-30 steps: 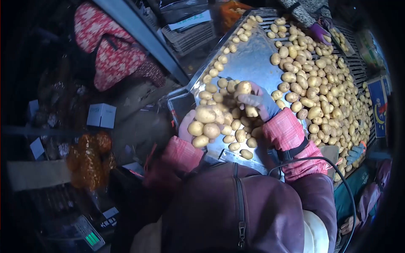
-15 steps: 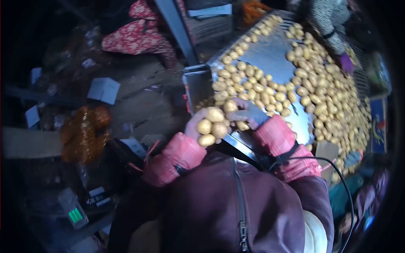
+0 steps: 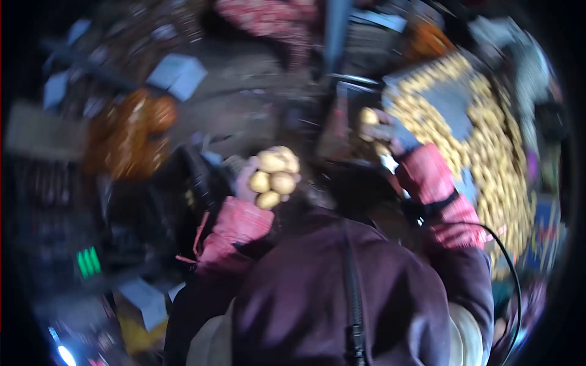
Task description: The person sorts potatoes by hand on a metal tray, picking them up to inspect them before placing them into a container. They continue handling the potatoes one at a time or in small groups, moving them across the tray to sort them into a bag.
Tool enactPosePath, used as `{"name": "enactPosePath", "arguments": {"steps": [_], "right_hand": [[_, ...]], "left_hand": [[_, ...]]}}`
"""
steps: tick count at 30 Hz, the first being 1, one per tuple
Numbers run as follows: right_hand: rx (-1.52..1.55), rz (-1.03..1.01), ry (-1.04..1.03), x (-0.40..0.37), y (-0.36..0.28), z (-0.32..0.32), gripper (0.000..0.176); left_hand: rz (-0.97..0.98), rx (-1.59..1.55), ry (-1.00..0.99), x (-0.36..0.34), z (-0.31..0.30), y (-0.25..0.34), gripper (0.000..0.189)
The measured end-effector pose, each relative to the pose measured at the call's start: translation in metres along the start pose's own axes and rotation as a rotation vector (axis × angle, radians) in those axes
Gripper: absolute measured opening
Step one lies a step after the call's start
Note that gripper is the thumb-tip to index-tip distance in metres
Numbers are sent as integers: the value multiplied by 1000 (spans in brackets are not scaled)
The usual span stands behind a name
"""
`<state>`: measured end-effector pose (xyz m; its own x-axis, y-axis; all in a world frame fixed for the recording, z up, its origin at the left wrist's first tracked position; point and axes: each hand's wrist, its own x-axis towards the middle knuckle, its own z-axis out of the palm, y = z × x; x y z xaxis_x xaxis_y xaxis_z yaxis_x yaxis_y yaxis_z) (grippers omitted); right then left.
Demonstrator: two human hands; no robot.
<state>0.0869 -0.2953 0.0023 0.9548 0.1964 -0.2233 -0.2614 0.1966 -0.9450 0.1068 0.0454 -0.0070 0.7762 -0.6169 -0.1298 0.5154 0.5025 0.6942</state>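
Observation:
My left hand point(image 3: 245, 181) is closed around a cluster of several potatoes point(image 3: 273, 174), held out in front of my jacket and away from the sorting table. To the right, my right hand point(image 3: 395, 132) grips a potato point(image 3: 368, 116) at its fingertips, by the near left corner of the metal table point(image 3: 448, 110). A second pale potato shows just below those fingers, blurred. Many loose potatoes point(image 3: 497, 189) lie spread over the table. Both wrists wear pink sleeve covers.
An orange mesh bag point(image 3: 129, 143) and a pale box point(image 3: 177, 74) are at the left. A metal post point(image 3: 337, 36) rises beyond the table corner. One person in red patterned clothing point(image 3: 268, 21) is at the top, another person's grey sleeve point(image 3: 526, 73) at the right. A black cable point(image 3: 516, 287) hangs by my right arm.
My view has turned left. My left hand has moved left with its potatoes, away from the table. My right hand, beside it before, is now well apart and still holds a potato.

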Motion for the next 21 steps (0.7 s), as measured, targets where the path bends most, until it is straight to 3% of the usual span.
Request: {"name": "enactPosePath", "arguments": {"steps": [1,2,4,8,10,11,13,14,16,18,19,20,21], "right_hand": [[45,3,-93,19,20,0,60],[89,11,-185,38,38,-1,69],[-147,240,-154,65,14,56,77],[-197,43,-531,128,34,153,73],[-341,-104,-706,152,33,208,69],[-428,-293,-810,165,34,235,69],[-509,-766,-943,194,37,278,69],[-495,-626,-932,197,29,288,63],[-335,-217,-790,199,3,292,54],[-155,-21,-583,202,-25,273,49],[-85,15,-464,204,-36,259,47],[-43,3,-326,206,-46,244,47],[-53,-55,-151,210,-52,226,32]], "left_hand": [[139,65,-70,-14,-30,-1,57],[13,-29,118,-45,-29,17,57],[106,-46,283,-86,-42,38,56],[170,36,535,-152,-106,65,47],[342,157,619,-173,-111,76,39],[417,185,678,-181,-114,79,35],[391,11,926,-198,-132,83,31],[365,-194,1013,-199,-150,83,31],[255,-127,1127,-216,-167,85,30],[125,-35,1207,-241,-200,88,31],[161,-18,786,-260,-259,84,37],[207,74,664,-241,-267,80,42],[262,157,543,-223,-274,77,48]]}}
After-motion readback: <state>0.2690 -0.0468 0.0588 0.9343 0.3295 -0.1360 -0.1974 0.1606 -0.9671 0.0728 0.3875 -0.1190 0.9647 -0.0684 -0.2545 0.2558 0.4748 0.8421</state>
